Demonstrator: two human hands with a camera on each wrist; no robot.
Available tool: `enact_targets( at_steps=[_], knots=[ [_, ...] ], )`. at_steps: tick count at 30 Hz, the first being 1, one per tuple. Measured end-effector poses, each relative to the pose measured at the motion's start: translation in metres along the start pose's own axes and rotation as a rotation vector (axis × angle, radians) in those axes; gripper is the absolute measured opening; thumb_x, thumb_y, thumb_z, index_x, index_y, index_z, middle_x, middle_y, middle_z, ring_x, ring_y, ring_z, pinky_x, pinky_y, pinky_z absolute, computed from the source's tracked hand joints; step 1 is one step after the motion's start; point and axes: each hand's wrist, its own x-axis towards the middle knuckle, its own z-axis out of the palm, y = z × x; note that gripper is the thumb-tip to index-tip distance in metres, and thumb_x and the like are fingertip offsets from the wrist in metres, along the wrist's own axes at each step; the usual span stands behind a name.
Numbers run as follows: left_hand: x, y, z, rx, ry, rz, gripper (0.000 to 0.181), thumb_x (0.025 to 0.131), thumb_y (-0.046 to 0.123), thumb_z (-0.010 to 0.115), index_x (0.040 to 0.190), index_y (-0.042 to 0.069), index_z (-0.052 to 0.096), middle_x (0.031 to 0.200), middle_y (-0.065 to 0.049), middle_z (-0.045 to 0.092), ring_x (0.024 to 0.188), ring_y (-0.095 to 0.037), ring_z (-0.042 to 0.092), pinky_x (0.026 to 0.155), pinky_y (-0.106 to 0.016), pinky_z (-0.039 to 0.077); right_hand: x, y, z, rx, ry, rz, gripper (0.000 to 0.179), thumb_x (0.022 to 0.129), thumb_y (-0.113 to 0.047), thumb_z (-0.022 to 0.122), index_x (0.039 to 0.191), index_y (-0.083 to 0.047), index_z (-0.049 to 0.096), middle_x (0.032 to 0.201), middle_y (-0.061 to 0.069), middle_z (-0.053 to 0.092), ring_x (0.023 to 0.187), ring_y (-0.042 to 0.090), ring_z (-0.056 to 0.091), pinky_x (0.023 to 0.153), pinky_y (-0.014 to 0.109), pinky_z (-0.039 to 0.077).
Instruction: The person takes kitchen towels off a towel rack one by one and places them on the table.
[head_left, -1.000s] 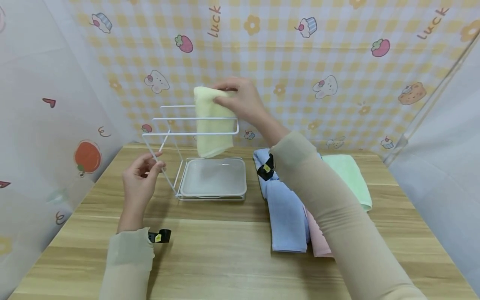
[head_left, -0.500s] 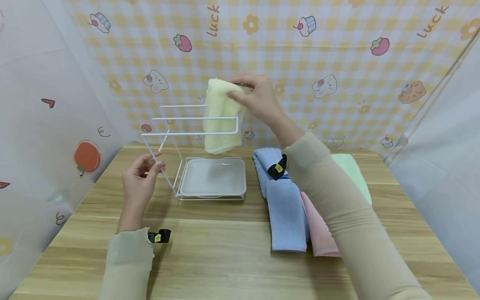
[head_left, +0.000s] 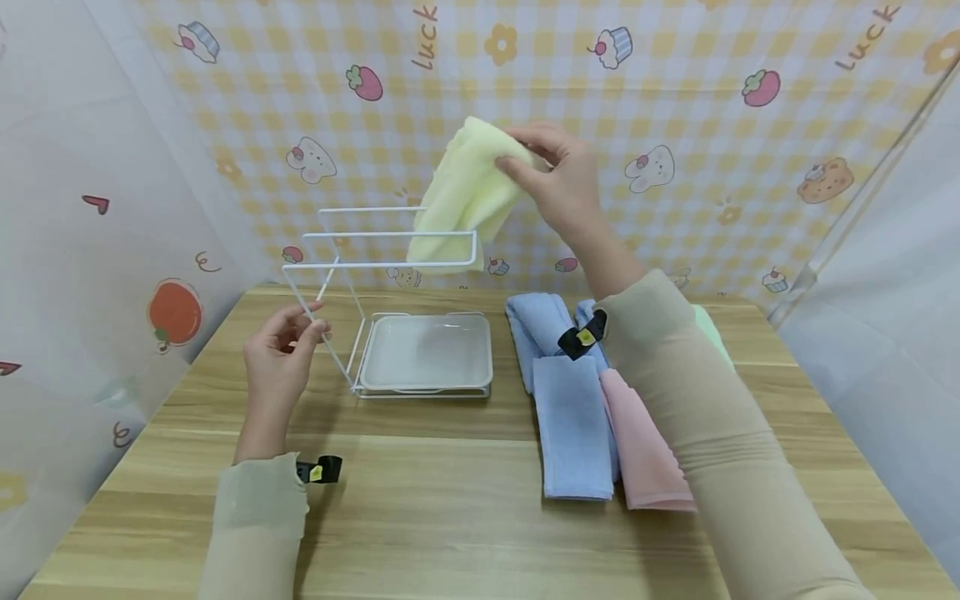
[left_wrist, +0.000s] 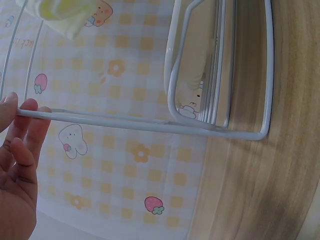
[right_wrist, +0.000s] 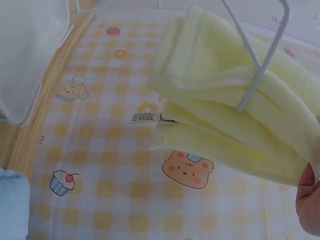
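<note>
My left hand (head_left: 279,354) pinches a side upright of the white wire rack (head_left: 375,266) between thumb and fingers. In the left wrist view that upright (left_wrist: 125,123) runs from my fingertips down to the rack's base. With thumb and fingers, my right hand (head_left: 562,175) holds a folded yellow towel (head_left: 472,183) by its upper right part, above the rack's right end. The towel slants down to the left, and two rack bars cross in front of its lower end. Its loose layers and a small white label (right_wrist: 145,118) show in the right wrist view.
A white tray (head_left: 429,352) sits in the rack's base. To its right on the wooden table (head_left: 420,517) lie folded blue towels (head_left: 573,433), a pink towel (head_left: 645,450) and a green towel (head_left: 712,333), partly behind my right sleeve. A checked cloth backdrop (head_left: 480,50) stands behind.
My right hand has moved up and to the right with the yellow towel, which now tilts and hangs less far below the rack's top bars. My left hand has stayed on the upright.
</note>
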Motion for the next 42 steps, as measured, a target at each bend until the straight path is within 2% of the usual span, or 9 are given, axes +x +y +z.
enact_targets(
  at_steps=[8,11,16,21,26,35,38,42],
  knots=[
    [0.001,0.003,0.001,0.006,-0.006,-0.012,0.02,0.091,0.003,0.07,0.11,-0.001,0.071,0.071,0.027,0.063,0.065,0.005,0.063,0.05,-0.01,0.041,-0.011,0.002,-0.017,0.1,0.127,0.03,0.025,0.082,-0.001,0.077,0.107,0.0,0.074,0.101,-0.002,0.07,0.099,0.015,0.066,0.081,0.022,0.058],
    [0.002,0.003,0.002,0.008,-0.013,-0.013,0.02,0.091,0.003,0.069,0.111,0.0,0.071,0.071,0.027,0.063,0.065,0.006,0.063,0.05,-0.01,0.041,-0.016,0.004,-0.026,0.122,0.168,0.016,0.023,0.082,0.0,0.077,0.105,-0.001,0.075,0.099,-0.003,0.07,0.101,0.016,0.067,0.081,0.022,0.058],
    [0.004,0.003,0.001,0.009,-0.017,-0.007,0.02,0.091,0.004,0.07,0.11,-0.001,0.071,0.071,0.027,0.063,0.065,0.007,0.063,0.05,-0.011,0.041,-0.021,0.001,-0.038,0.18,0.212,-0.034,0.02,0.08,0.003,0.078,0.1,-0.003,0.077,0.095,-0.002,0.071,0.098,0.017,0.068,0.085,0.024,0.058],
    [0.006,0.004,-0.002,0.013,-0.018,0.011,0.02,0.09,0.005,0.071,0.109,-0.002,0.072,0.072,0.03,0.064,0.063,0.008,0.062,0.049,-0.01,0.04,-0.02,-0.006,-0.046,0.264,0.271,-0.057,0.019,0.079,0.006,0.078,0.094,-0.006,0.078,0.092,0.0,0.07,0.083,0.016,0.066,0.077,0.023,0.059],
    [0.005,0.004,-0.003,0.021,-0.038,0.011,0.02,0.09,0.008,0.072,0.108,0.0,0.072,0.077,0.028,0.068,0.063,0.007,0.062,0.048,-0.011,0.041,-0.018,-0.009,-0.054,0.334,0.323,-0.034,0.021,0.077,0.008,0.078,0.093,-0.004,0.078,0.092,0.004,0.07,0.077,0.016,0.064,0.07,0.021,0.057],
    [0.005,0.002,-0.003,0.021,-0.043,0.008,0.016,0.09,0.008,0.072,0.103,-0.002,0.072,0.08,0.031,0.067,0.064,0.008,0.063,0.048,-0.01,0.041,-0.024,-0.011,-0.073,0.315,0.406,-0.003,0.021,0.076,0.008,0.079,0.094,-0.002,0.078,0.092,0.005,0.07,0.073,0.018,0.063,0.068,0.023,0.056],
    [0.004,0.002,-0.003,0.017,-0.046,0.007,0.013,0.09,0.007,0.072,0.098,-0.004,0.07,0.084,0.032,0.068,0.065,0.008,0.063,0.048,-0.01,0.041,-0.027,-0.011,-0.08,0.31,0.42,0.006,0.02,0.076,0.008,0.079,0.093,-0.002,0.078,0.092,0.005,0.07,0.073,0.018,0.063,0.069,0.023,0.056],
    [0.003,0.002,-0.004,0.02,-0.046,0.009,0.014,0.09,0.004,0.071,0.102,-0.003,0.071,0.079,0.032,0.066,0.064,0.008,0.063,0.048,-0.01,0.04,-0.032,-0.008,-0.091,0.304,0.418,-0.011,0.019,0.076,0.011,0.077,0.091,0.0,0.078,0.09,0.004,0.072,0.074,0.017,0.065,0.068,0.021,0.057]
  ],
)
